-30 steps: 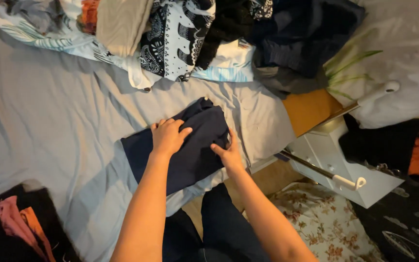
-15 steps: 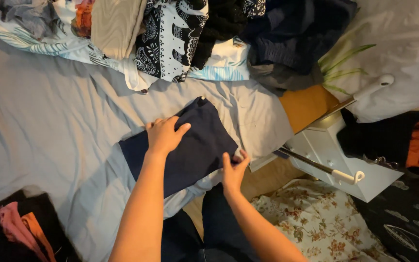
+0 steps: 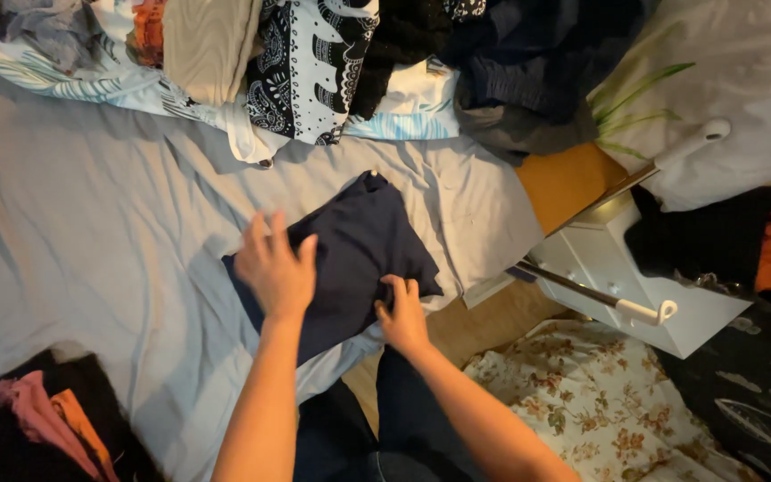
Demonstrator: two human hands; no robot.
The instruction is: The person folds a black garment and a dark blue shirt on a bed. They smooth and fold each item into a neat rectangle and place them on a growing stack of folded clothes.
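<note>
A: Where is the garment shown?

B: The folded navy garment (image 3: 350,259) is laid on the grey bed sheet (image 3: 91,232), near the bed's near edge, with a heap of mixed clothes (image 3: 314,62) lying beyond it at the far side.

A: How are the hands placed?

B: The left hand (image 3: 276,268) is spread flat, fingers apart, on the garment's left part. The right hand (image 3: 402,312) is set at the near right edge, fingers curled onto the cloth; whether a fold is pinched cannot be told.

A: How is the step best done?

B: The cloth is probably best held flat under the left palm while the near edge is smoothed and squared, so that no crease is trapped.
</note>
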